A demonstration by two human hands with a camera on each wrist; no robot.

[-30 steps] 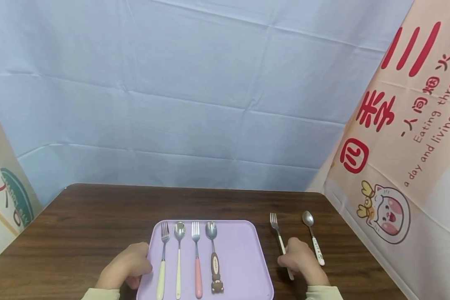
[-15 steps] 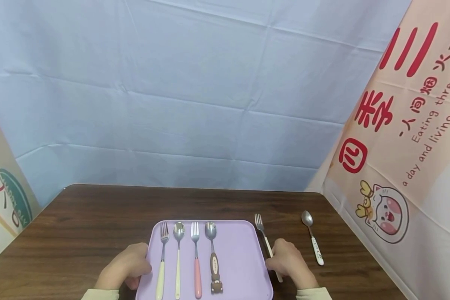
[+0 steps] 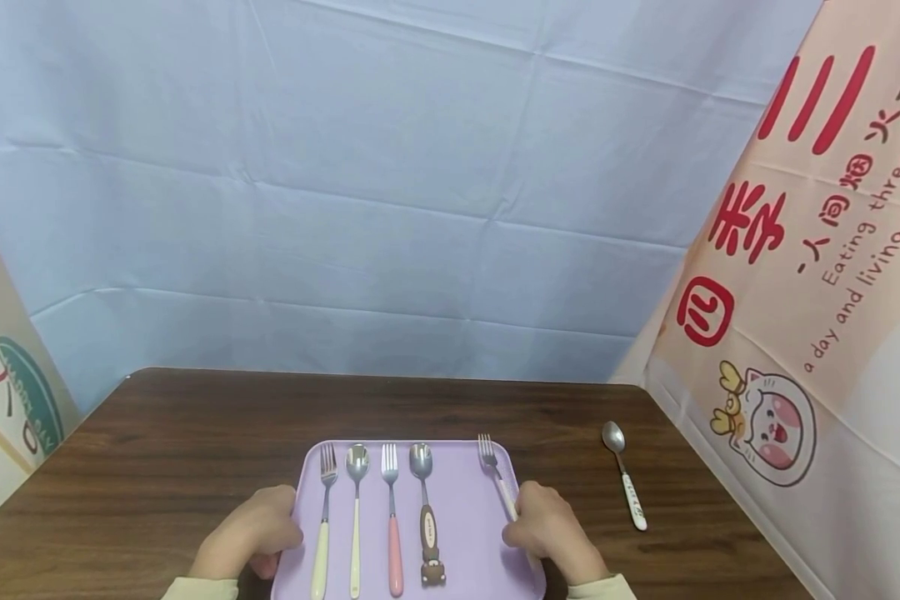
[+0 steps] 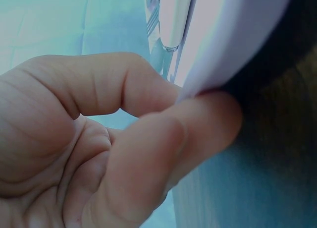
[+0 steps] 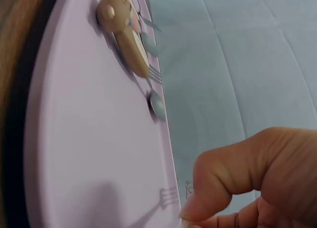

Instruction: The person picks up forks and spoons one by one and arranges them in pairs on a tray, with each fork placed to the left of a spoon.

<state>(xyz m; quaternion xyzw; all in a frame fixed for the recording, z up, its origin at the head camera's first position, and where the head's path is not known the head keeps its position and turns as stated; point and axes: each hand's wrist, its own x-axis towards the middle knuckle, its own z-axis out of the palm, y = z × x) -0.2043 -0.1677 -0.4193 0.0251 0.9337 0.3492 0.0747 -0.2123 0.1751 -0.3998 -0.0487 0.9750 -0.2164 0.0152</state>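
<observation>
My left hand [image 3: 258,529] pinches the left rim of a lilac tray [image 3: 476,567]; the left wrist view shows thumb and finger meeting at that rim. My right hand [image 3: 547,525] pinches the pale handle of a fork [image 3: 504,496] over the tray's right side, tines pointing away. In the right wrist view the fork's shadow falls on the tray. Side by side on the tray lie a fork with a pale yellow handle [image 3: 322,554], a spoon with a slim cream handle [image 3: 356,542], a fork with a pink handle [image 3: 395,554] and a spoon with a brown bear handle [image 3: 430,533].
Right of the tray, a spoon with a white patterned handle [image 3: 632,500] lies on the dark wooden table [image 3: 195,433]. A pale blue cloth [image 3: 382,208] hangs behind the table, and a printed cloth [image 3: 780,333] hangs along the right side.
My right hand has carried the pale-handled fork leftward, from the table right of the tray to over the tray's right side. The left hand has stayed at the tray's rim.
</observation>
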